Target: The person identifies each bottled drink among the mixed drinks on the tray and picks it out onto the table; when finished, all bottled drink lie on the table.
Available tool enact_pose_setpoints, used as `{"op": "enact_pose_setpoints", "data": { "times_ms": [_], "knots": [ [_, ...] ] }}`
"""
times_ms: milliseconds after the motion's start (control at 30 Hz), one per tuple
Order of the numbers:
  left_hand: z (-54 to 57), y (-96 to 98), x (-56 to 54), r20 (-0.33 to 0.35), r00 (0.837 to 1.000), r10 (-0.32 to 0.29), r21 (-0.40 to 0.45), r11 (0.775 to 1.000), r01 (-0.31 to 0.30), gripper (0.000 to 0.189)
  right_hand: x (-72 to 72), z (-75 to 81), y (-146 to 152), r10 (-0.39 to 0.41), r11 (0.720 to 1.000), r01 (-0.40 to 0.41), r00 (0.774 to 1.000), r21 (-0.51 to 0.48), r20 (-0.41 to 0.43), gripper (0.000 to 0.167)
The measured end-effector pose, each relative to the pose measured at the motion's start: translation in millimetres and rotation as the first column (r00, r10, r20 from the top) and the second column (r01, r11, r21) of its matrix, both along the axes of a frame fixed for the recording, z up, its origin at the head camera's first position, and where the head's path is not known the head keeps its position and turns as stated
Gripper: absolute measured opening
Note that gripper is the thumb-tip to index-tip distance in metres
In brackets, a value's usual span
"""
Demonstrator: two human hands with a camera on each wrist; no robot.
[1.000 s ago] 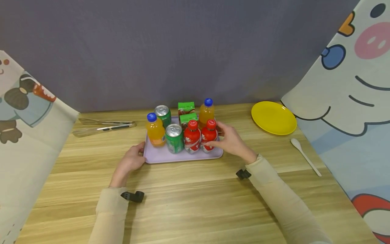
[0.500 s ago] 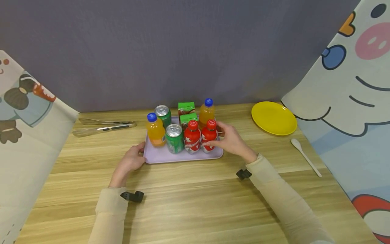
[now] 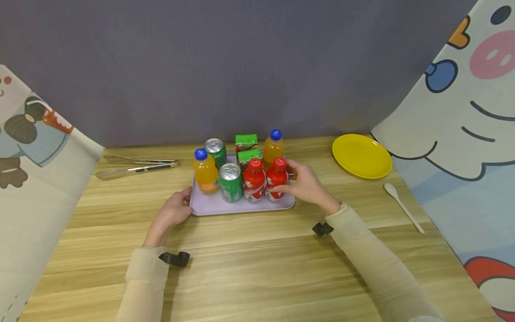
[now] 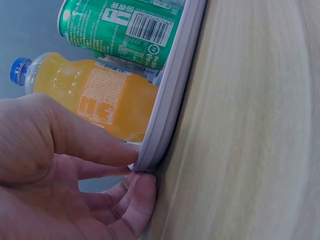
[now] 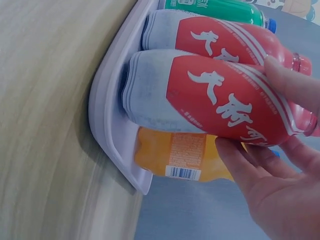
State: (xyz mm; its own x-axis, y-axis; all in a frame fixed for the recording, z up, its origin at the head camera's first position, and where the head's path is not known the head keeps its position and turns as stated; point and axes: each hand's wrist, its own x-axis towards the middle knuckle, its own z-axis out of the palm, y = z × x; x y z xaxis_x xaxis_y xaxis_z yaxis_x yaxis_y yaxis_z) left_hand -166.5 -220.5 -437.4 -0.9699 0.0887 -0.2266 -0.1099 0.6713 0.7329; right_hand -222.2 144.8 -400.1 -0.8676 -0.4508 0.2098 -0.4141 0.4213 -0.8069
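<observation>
Pinches the lilac tray (image 3: 241, 207) with the left hand (image 3: 175, 211), near an orange-drink bottle (image 3: 206, 175); grips the outer red bottle (image 3: 276, 180) with the right hand (image 3: 307, 186).

Lilac drinks tray (image 3: 241, 207) between hands (image 3: 175, 210) (image 3: 306, 184)

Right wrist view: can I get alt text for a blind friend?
A right hand holds a red bottle by its upper part on a lilac tray, the picture turned sideways. A second red bottle, an orange drink bottle and part of a green can share the tray.
</observation>
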Motion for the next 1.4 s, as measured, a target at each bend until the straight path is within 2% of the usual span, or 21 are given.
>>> {"op": "enact_pose_setpoints", "data": {
  "times_ms": [167,367,900,1100,1233,1400],
  "knots": [
    [0.3,0.6,-0.3,-0.008,1.0,-0.004,0.003,1.0,0.004,0.076,0.1,3.5,2,0.0,1.0,0.0,1.0,-0.008,0.001,0.066],
    [0.4,1.0,-0.3,0.023,1.0,0.01,0.018,1.0,-0.01,0.076,-2.5,7.5,6,0.009,0.999,-0.009,1.0,-0.039,-0.009,0.066],
    [-1.0,-0.7,-0.5,0.018,1.0,0.008,0.011,1.0,-0.008,0.076,-6.3,25.7,24,-0.058,0.997,0.058,0.998,-0.043,0.005,0.063],
    [-1.2,-0.9,-1.6,0.022,1.0,0.013,0.01,1.0,-0.013,0.076,-13.6,22.4,35,-0.074,0.996,0.072,0.997,-0.046,-0.038,0.057],
    [-0.3,-0.3,-1.8,0.022,1.0,0.011,0.007,1.0,-0.011,0.076,-17.2,24.2,41,-0.12,0.992,0.118,0.991,-0.035,-0.061,0.055],
    [0.0,-0.1,-1.3,0.023,1.0,0.008,0.001,1.0,-0.008,0.076,-12.8,38.8,39,-0.154,0.988,0.152,0.986,-0.032,-0.059,0.055]
  ]
}}
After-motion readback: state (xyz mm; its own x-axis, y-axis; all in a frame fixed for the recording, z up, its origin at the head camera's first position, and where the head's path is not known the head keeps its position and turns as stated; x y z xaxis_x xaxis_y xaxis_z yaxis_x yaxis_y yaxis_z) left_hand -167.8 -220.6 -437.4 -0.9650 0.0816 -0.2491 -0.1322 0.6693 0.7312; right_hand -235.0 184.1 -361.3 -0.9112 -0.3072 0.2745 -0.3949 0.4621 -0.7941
